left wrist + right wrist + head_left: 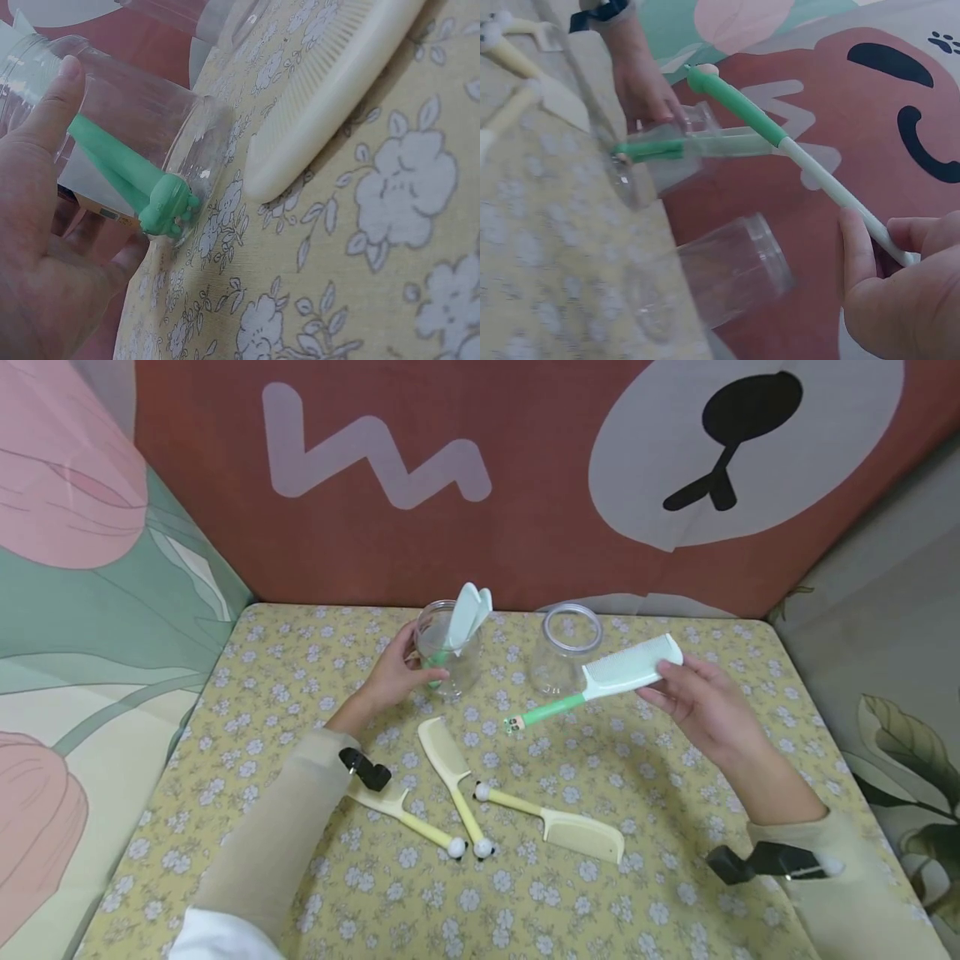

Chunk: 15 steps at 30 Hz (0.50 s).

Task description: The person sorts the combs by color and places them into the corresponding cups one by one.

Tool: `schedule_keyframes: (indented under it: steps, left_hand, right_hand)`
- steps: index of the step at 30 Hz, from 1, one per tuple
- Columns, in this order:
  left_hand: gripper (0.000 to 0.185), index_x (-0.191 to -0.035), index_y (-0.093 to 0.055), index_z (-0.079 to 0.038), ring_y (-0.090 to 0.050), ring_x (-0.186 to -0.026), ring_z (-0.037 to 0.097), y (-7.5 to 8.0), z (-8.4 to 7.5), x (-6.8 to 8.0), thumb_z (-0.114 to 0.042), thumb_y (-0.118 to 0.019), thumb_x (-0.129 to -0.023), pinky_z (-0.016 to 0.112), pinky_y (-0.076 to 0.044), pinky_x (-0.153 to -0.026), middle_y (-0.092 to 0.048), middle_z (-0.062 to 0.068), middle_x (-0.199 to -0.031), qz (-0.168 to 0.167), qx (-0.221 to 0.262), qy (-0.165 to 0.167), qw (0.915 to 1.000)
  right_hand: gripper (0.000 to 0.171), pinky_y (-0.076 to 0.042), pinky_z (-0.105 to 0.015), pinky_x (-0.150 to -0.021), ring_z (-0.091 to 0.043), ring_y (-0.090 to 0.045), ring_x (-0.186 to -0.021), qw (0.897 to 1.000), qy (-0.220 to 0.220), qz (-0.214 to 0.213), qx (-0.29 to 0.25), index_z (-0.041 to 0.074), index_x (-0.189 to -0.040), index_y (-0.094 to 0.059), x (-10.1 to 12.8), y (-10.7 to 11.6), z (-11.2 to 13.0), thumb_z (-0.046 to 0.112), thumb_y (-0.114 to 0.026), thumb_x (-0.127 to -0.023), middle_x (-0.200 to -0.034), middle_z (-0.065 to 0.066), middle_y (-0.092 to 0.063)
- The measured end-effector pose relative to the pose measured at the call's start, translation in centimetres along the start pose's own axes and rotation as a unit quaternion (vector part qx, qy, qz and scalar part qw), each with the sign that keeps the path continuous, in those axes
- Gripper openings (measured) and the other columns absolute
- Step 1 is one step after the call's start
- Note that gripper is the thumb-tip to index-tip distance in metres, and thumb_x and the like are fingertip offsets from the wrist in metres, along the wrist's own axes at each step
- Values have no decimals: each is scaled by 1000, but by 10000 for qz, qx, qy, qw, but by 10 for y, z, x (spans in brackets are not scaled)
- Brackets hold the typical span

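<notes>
The left sleeve [277, 827] and black wrist device [365, 769] partly cover one yellow comb [423, 828] near the centre of the head view; another comb [337, 97] is cut off at the top of the left wrist view. The left hand [390, 677], left of centre, curls its grip round a clear jar [467, 677], some fingers hidden; two combs [465, 617] lean inside, heads up. The right hand [705, 710], right of centre, pinches a mint comb [630, 668] by its toothed end, grip closed to the comb's thickness. Held above the table [547, 927], its long axis slants, green handle pointing lower left, head upper right, overlapping a second jar [551, 672]
</notes>
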<state>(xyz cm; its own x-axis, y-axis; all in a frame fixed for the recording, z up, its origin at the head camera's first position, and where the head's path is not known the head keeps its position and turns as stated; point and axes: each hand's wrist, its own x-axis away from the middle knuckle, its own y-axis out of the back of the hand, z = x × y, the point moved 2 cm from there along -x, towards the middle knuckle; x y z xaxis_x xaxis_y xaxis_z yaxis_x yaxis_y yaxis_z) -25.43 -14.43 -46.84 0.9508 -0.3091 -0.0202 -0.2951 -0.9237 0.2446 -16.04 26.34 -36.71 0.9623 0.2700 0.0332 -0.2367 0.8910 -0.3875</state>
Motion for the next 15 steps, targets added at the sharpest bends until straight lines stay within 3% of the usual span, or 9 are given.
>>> schedule_keyframes:
  steps: [10,15]
  left_hand:
    - [92,-163,-23,-22,-33,-149,26,1,0,-2,-9,-79,-90,42,-39,-117,-30,7,-163,-5,57,67,10000]
    - [93,-163,-20,-16,-33,-148,31,1,-2,-3,-4,-77,-91,48,-39,-117,-29,13,-163,86,197,118,9997]
  right_hand:
    - [25,-59,-28,-89,-18,-68,-102,9997,225,-77,96,3,-125,-68,-38,-17,35,2,-54,-105,-122,-11,-62]
    - [26,-60,-29,-88,-18,-69,-100,9994,347,-72,54,2,-126,-68,-55,-29,52,2,-56,-104,-122,-12,-62]
